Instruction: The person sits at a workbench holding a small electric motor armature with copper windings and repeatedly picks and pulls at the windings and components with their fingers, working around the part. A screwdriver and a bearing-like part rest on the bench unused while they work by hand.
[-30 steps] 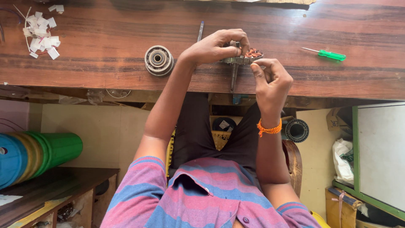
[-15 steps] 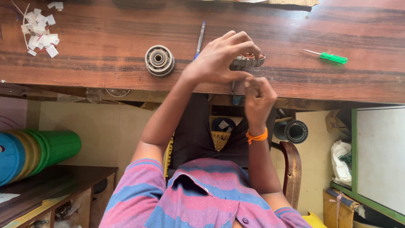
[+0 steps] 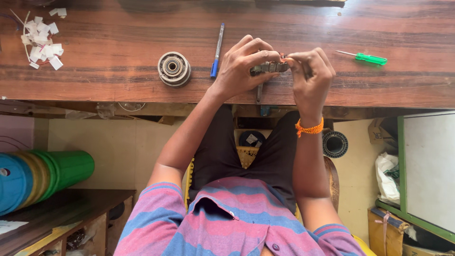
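Both hands are gripping a small metal part [image 3: 269, 68] over the near edge of the wooden table [image 3: 113, 80]. The left hand [image 3: 244, 66] is curling its fingers around the part's left end, while the right hand [image 3: 310, 76] is pinching its right end between thumb and fingertips. A blue pen [image 3: 217, 51] and a round metal bearing [image 3: 174, 68] are lying left of the part, a green screwdriver [image 3: 362, 57] right of it, and white paper scraps [image 3: 41, 42] far left of it.
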